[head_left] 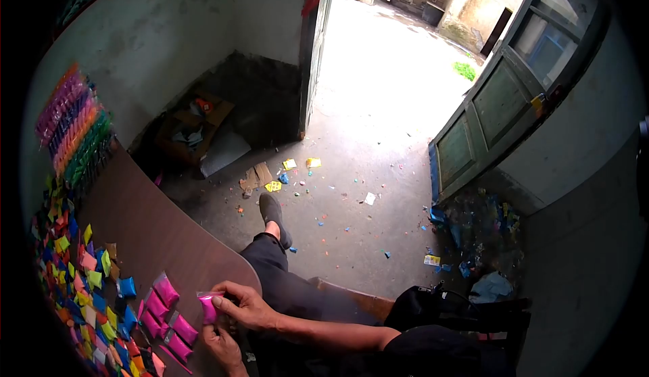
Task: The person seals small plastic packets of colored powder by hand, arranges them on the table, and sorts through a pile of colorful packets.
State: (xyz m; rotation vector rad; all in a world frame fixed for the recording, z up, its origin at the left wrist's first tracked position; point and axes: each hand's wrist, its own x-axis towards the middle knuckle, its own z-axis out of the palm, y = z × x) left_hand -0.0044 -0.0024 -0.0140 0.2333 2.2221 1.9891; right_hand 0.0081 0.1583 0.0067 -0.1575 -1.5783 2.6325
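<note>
Near the table's rounded edge, my right hand [245, 305] pinches the top of a small clear packet with bright pink filling [208, 308]. My left hand [223, 347] is just below it, its fingers curled at the packet's lower end; part of them is hidden. Several similar pink packets [157, 306] lie in a group on the brown table [162, 235], left of my hands. Farther left is a large pile of small packets [88, 316] in many colours.
Bundles of coloured packets [78, 127] stand at the table's far left end. A cardboard box [193, 130] sits in the corner. Litter [370, 198] dots the floor before an open door [487, 106]. A black bag [419, 306] is at the right.
</note>
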